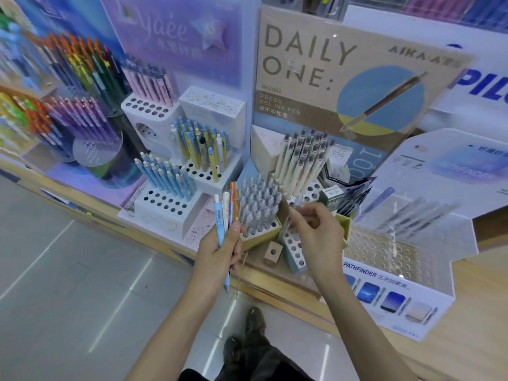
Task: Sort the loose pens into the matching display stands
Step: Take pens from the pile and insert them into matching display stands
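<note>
Grey-capped pens point(258, 204) pack a yellow stand point(262, 239) at the shelf's front edge; every place below is given from that stand. Just left of it, your left hand point(220, 251) grips a bundle of loose pens point(228, 210) upright, fingers curled around the barrels. Three tops can be counted, one pale blue, one white and one orange, and a fourth may hide behind them. Just right of the stand, your right hand point(316, 232) pinches one slim pale pen point(287, 225), blurred, its tip angled down toward a small holed block point(292, 248) at the stand's right foot. That makes at least four loose pens and two hands. Behind and left of the stand are two white holed stands, one with pale blue pens point(167, 177), one with mixed yellow and blue pens point(200, 149); behind and right, a third holds cream pens point(299, 158). To seat the pale pen well, check its cap and barrel against the neighbours first, line the tip over one free hole, lower it straight, and let go only once it stands. Hold the bundle clear of the grey caps so nothing is knocked.
</note>
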`<state>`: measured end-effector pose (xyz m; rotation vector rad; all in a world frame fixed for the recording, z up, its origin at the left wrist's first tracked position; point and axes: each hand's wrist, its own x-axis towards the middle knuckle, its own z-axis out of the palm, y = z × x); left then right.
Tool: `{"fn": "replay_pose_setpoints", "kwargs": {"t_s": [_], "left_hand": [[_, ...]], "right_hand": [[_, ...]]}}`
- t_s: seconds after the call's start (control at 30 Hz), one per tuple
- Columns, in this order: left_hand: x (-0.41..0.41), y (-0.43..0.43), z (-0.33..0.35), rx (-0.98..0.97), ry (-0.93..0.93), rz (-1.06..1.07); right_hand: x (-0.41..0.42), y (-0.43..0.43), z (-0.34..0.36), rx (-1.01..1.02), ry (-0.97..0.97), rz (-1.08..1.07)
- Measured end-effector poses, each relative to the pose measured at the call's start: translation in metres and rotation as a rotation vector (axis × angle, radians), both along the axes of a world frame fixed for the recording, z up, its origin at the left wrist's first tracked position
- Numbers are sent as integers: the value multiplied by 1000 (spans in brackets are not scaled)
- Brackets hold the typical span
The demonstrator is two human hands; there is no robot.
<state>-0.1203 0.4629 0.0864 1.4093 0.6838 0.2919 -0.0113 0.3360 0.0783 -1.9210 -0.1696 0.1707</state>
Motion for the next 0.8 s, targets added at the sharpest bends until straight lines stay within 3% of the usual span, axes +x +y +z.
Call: {"fn": "replay_pose_setpoints", "kwargs": {"t_s": [0.3,0.57,0.8], "left_hand": [[12,10,-3,-31,7,53],[15,12,1,-34,1,59],[16,11,2,-34,3,46]], "right_hand": [[4,9,-16,-181,-183,197],[11,0,-7,-63,-80,210],[17,1,-11,-153,-125,354]]}}
